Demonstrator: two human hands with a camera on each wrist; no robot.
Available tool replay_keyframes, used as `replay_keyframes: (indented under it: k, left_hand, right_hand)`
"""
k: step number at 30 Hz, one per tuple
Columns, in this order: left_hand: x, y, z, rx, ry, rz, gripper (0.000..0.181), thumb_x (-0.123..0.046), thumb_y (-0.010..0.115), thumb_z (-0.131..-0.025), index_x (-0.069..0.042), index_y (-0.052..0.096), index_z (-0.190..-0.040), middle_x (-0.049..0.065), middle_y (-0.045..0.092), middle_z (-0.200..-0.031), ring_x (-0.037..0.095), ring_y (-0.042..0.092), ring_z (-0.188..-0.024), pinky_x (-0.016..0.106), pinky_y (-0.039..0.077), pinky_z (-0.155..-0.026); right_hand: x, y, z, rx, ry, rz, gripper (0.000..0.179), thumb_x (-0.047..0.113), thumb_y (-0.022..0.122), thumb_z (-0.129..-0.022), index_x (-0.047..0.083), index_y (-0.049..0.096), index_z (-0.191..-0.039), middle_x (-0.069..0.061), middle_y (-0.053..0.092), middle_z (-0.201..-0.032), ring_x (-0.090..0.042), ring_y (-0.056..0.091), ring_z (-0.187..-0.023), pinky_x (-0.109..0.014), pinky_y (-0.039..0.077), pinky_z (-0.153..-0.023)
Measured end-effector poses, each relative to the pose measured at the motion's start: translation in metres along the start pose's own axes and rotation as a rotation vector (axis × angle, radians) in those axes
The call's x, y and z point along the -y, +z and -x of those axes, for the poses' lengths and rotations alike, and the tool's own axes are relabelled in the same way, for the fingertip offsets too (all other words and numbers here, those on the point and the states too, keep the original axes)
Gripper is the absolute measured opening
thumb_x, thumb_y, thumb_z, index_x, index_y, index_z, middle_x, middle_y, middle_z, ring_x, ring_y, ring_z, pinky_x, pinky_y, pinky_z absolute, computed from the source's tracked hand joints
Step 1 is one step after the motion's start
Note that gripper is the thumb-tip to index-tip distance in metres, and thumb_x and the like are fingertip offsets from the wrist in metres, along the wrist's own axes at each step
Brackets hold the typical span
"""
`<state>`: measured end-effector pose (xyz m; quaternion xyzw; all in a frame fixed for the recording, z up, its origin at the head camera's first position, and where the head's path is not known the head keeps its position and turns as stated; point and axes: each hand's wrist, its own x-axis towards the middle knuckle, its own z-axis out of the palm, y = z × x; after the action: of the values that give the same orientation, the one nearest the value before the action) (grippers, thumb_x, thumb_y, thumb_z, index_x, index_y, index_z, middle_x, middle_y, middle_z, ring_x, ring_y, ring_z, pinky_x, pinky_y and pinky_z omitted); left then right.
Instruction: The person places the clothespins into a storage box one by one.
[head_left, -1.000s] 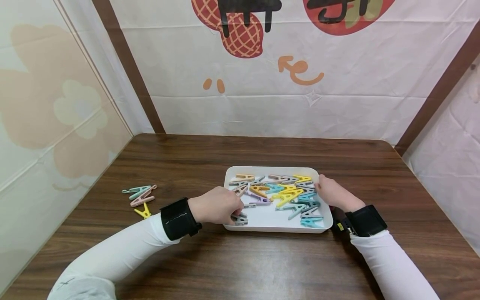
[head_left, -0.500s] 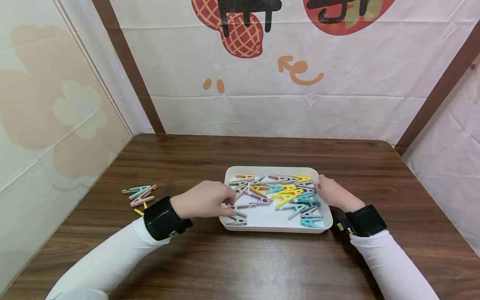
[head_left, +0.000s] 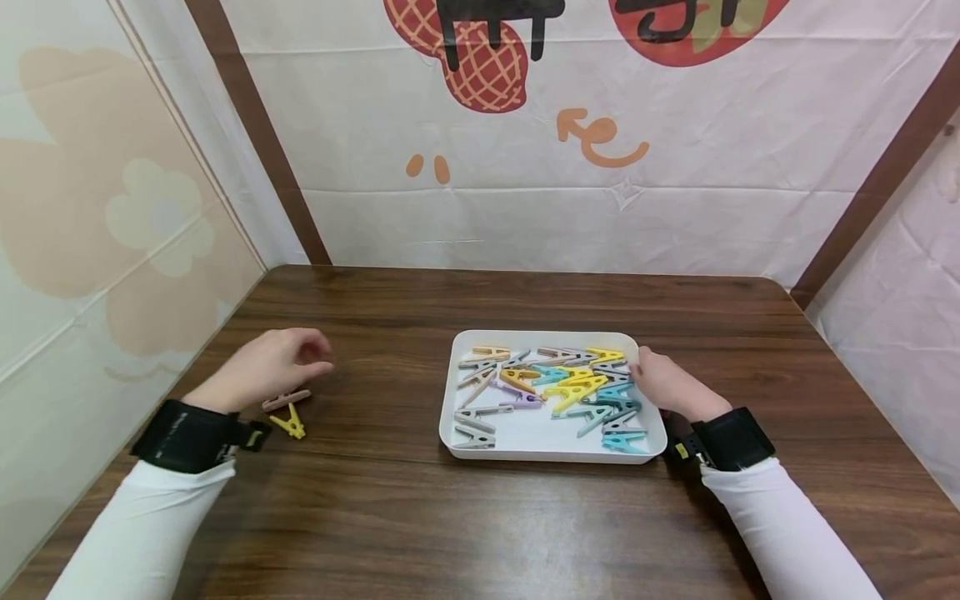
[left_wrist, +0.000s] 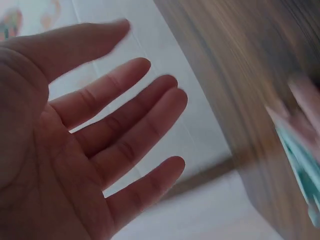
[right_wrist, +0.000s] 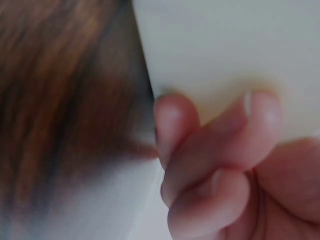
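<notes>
My left hand (head_left: 262, 368) hovers over the left side of the table, above the loose clothespins. In the left wrist view its fingers (left_wrist: 140, 130) are spread and relaxed, with nothing held. A pink clothespin (head_left: 286, 401) and a yellow clothespin (head_left: 290, 422) lie just below the hand. A teal clothespin (left_wrist: 300, 162), blurred in the left wrist view, is hidden under the hand in the head view. My right hand (head_left: 675, 389) holds the right rim of a white tray (head_left: 525, 446), its fingers (right_wrist: 220, 135) curled against the wall.
Inside the tray several clothespins in yellow, teal, purple, grey and beige lie mostly along the back and right. Two grey clothespins (head_left: 474, 437) sit at its front left corner. The brown wooden table (head_left: 390, 517) meets printed cloth walls at the back and left.
My left hand has left the grey clothespins at the tray's front left corner and swung left over the loose clothespins. My right hand and the tray stay in place.
</notes>
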<state>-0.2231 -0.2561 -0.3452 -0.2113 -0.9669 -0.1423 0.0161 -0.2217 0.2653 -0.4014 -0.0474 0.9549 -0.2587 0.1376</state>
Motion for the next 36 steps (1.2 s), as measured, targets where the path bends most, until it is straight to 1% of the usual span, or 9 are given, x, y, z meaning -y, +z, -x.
replay_keyframes:
  k: [3,6,8,12,15,19,22,27,36]
  left_hand:
    - [0.03,-0.004,0.009,0.018,-0.061,0.017,0.028,-0.015,0.068,-0.089,0.004,0.063,-0.109,0.018,0.067,-0.098,0.035,0.063,-0.091,0.052,0.047,-0.077]
    - [0.053,-0.002,0.014,0.044,-0.094,0.018,0.033,-0.009,0.068,-0.087,0.008,0.06,-0.114,0.028,0.063,-0.108,0.046,0.058,-0.1,0.056,0.045,-0.079]
    - [0.063,0.001,0.018,0.069,-0.122,0.016,0.037,-0.008,0.068,-0.086,0.011,0.058,-0.116,0.031,0.061,-0.111,0.049,0.056,-0.102,0.057,0.044,-0.08]
    - [0.08,0.009,0.021,0.1,-0.16,0.025,0.04,-0.006,0.07,-0.082,0.014,0.057,-0.114,0.032,0.061,-0.107,0.049,0.056,-0.1,0.057,0.044,-0.079]
    - [0.09,0.014,0.023,0.102,-0.172,0.028,0.038,-0.004,0.07,-0.08,0.014,0.058,-0.112,0.031,0.062,-0.103,0.048,0.057,-0.097,0.057,0.044,-0.078]
    - [0.096,0.019,0.023,0.097,-0.169,0.027,0.036,-0.004,0.071,-0.079,0.014,0.059,-0.109,0.029,0.064,-0.1,0.047,0.058,-0.095,0.056,0.044,-0.078]
    - [0.097,0.02,0.023,0.106,-0.175,0.028,0.036,-0.004,0.071,-0.08,0.014,0.059,-0.109,0.028,0.064,-0.098,0.046,0.059,-0.093,0.056,0.045,-0.076]
    - [0.095,0.02,0.021,0.122,-0.195,0.013,0.037,-0.005,0.072,-0.079,0.014,0.059,-0.109,0.028,0.063,-0.098,0.045,0.059,-0.093,0.055,0.045,-0.075]
    - [0.092,0.02,0.016,0.121,-0.208,-0.018,0.03,-0.006,0.071,-0.079,0.01,0.062,-0.104,0.023,0.064,-0.092,0.038,0.06,-0.084,0.053,0.045,-0.072]
  right_hand:
    - [-0.001,0.0,0.0,0.0,0.004,-0.003,0.041,0.014,0.032,-0.106,-0.016,0.028,-0.133,-0.022,0.052,-0.096,-0.022,0.051,-0.054,-0.033,0.044,-0.046]
    - [-0.001,0.001,0.0,0.002,0.006,-0.004,0.041,0.014,0.032,-0.106,-0.016,0.028,-0.133,-0.022,0.052,-0.096,-0.022,0.052,-0.055,-0.033,0.044,-0.047]
    - [-0.001,0.001,0.0,-0.001,0.003,0.0,0.041,0.014,0.032,-0.105,-0.016,0.028,-0.133,-0.022,0.052,-0.096,-0.022,0.051,-0.055,-0.033,0.044,-0.047]
    - [0.0,0.001,0.001,0.003,0.0,-0.005,0.039,0.014,0.032,-0.105,-0.016,0.029,-0.132,-0.022,0.052,-0.095,-0.022,0.052,-0.057,-0.033,0.044,-0.048]
    - [0.001,0.001,0.002,0.009,0.007,-0.01,0.039,0.014,0.032,-0.105,-0.015,0.03,-0.131,-0.021,0.052,-0.096,-0.022,0.052,-0.061,-0.033,0.044,-0.049]
    - [0.002,0.0,0.001,0.007,0.013,-0.007,0.039,0.014,0.032,-0.105,-0.015,0.029,-0.131,-0.021,0.052,-0.096,-0.022,0.052,-0.06,-0.033,0.045,-0.049]
    - [0.002,0.0,0.0,0.0,0.002,0.006,0.039,0.014,0.032,-0.105,-0.016,0.029,-0.131,-0.021,0.052,-0.095,-0.022,0.052,-0.057,-0.033,0.044,-0.047]
    - [0.001,-0.002,-0.001,-0.005,-0.017,0.03,0.04,0.013,0.031,-0.105,-0.018,0.028,-0.131,-0.021,0.052,-0.093,-0.021,0.052,-0.058,-0.032,0.044,-0.046]
    - [0.001,-0.001,0.0,-0.001,0.0,0.02,0.042,0.013,0.032,-0.105,-0.018,0.027,-0.133,-0.023,0.052,-0.098,-0.022,0.053,-0.062,-0.033,0.044,-0.049]
